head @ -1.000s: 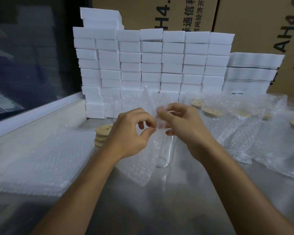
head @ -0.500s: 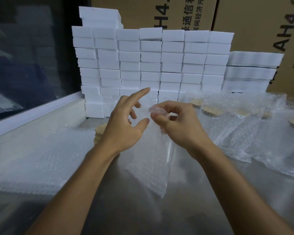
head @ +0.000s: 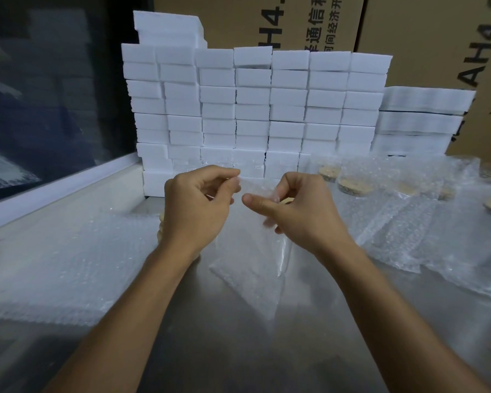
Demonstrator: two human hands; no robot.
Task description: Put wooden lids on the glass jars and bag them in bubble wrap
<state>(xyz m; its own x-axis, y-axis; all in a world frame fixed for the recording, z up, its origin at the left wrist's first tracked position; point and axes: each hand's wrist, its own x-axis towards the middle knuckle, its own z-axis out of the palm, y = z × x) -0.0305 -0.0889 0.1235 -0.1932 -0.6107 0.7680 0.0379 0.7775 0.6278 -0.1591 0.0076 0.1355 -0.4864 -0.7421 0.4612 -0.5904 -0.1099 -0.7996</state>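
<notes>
A bubble-wrap bag [head: 253,268] hangs above the metal table [head: 267,350], its top edge pinched by both hands. My left hand [head: 196,211] pinches the left side of the bag's mouth with thumb and fingers. My right hand [head: 295,214] pinches the right side, thumb pointing left. Behind my right hand a clear glass jar [head: 284,251] shows, partly hidden. A stack of wooden lids [head: 160,225] peeks out left of my left wrist. Bagged jars with wooden lids [head: 352,185] lie at the right.
A pile of flat bubble-wrap bags [head: 63,268] lies at the left. A wall of white foam blocks [head: 253,109] stands at the back, cardboard boxes [head: 423,38] behind it. A white ledge [head: 54,188] borders the table's left.
The hands moved apart along the bag's top edge. My left hand's fingers, spread half a second ago, now pinch the bag. The bag hangs a little higher than a second ago.
</notes>
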